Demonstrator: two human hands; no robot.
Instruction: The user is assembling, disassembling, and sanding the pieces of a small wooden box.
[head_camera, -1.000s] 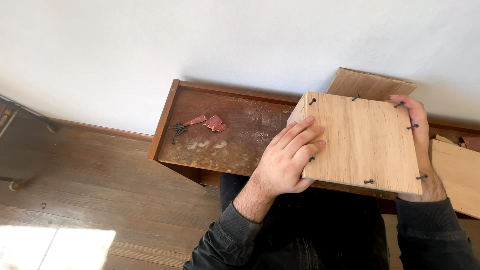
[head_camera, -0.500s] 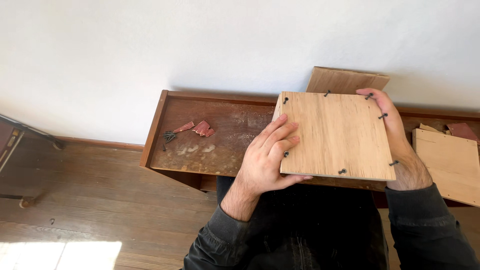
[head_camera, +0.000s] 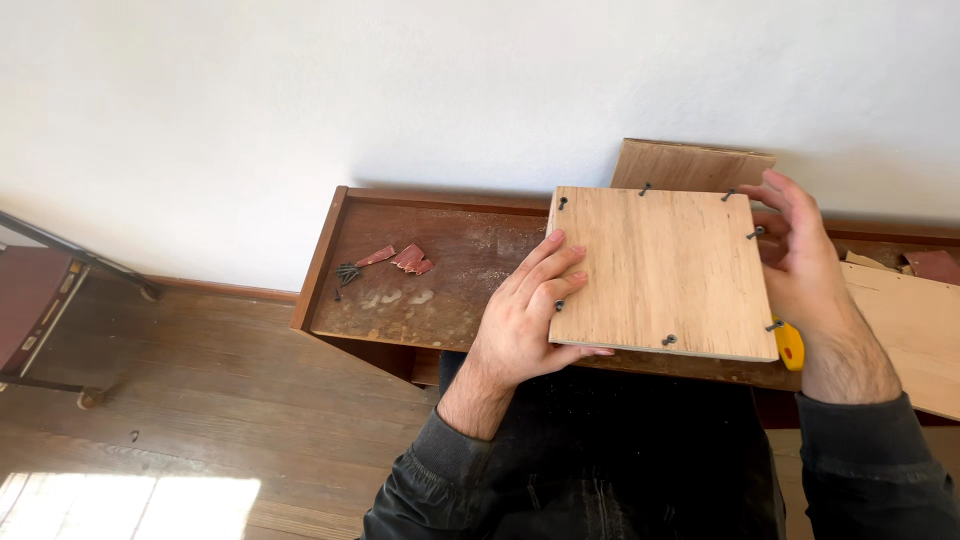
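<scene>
The long dark-brown wooden bench with a raised rim (head_camera: 330, 255) runs along the white wall, and the work sits over its middle. The square pale plywood panel with dark screws standing proud along its edges (head_camera: 660, 265) is held flat just above the bench top, roughly level, its near edge overhanging toward the person.

It looks stiff and fairly light, a thin board that should not flex, with a dry, unslippery face. The protruding screws are the awkward part: they can snag or prick, so the bare stretches of edge between screws seem the safest places to grip.

The left hand (head_camera: 525, 325) lies at the panel's 8 o'clock, fingers spread on the top face near the left edge and thumb tucked under the near edge, pinching the board. The right hand (head_camera: 810, 270) is at 3 o'clock, palm against the right edge, fingers loosely opened and curling over the far corner; whether it truly grips I cannot tell.

A second bare plywood board (head_camera: 910, 330) lies at 4 o'clock beyond the right wrist. A small yellow tool handle (head_camera: 790, 345) peeks out beneath the panel's near right corner. At 9 o'clock, well apart, lie reddish sandpaper scraps (head_camera: 410, 258) and a little cluster of dark screws (head_camera: 347, 272).
</scene>
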